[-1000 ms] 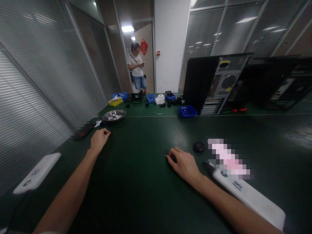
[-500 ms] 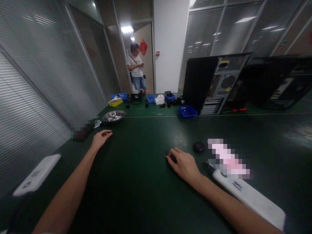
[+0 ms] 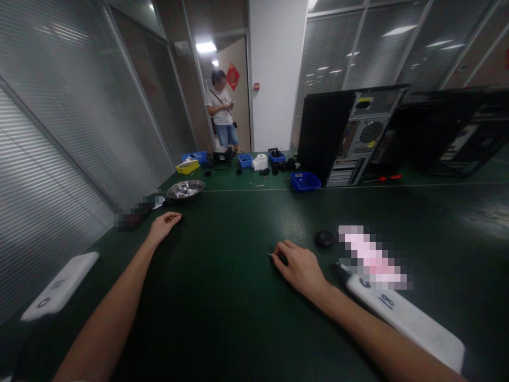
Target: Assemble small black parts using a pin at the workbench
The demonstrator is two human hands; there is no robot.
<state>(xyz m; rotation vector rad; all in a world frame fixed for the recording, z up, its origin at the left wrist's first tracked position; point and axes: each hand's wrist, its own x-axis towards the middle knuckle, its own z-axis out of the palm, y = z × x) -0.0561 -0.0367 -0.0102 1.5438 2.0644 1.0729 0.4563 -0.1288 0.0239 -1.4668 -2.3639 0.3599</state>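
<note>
Over the green table, my left hand [image 3: 164, 227] has its thumb and fingers closed in a pinch, with a small dark bit at the fingertips that I cannot make out. A shiny metal dish [image 3: 185, 190] holding small pale pieces stands just beyond that hand. Resting on the tabletop, my right hand [image 3: 300, 267] is closed round a small screwdriver-like tool [image 3: 283, 259]; its dark handle shows between the fingers and a thin metal tip points left. Beside this hand lies a round black object [image 3: 325, 239].
A white power bank-like block [image 3: 409, 313] lies by my right forearm, another white block [image 3: 61, 286] at far left. A blue bin [image 3: 305, 182] stands before an open computer case [image 3: 353, 138]. A red-handled tool [image 3: 389, 178] lies at right. A person [image 3: 221, 109] stands by the doorway.
The fingers of my left hand have drawn closer together, and a small dark bit now shows at their tips. My right hand has stayed in place with its tool.
</note>
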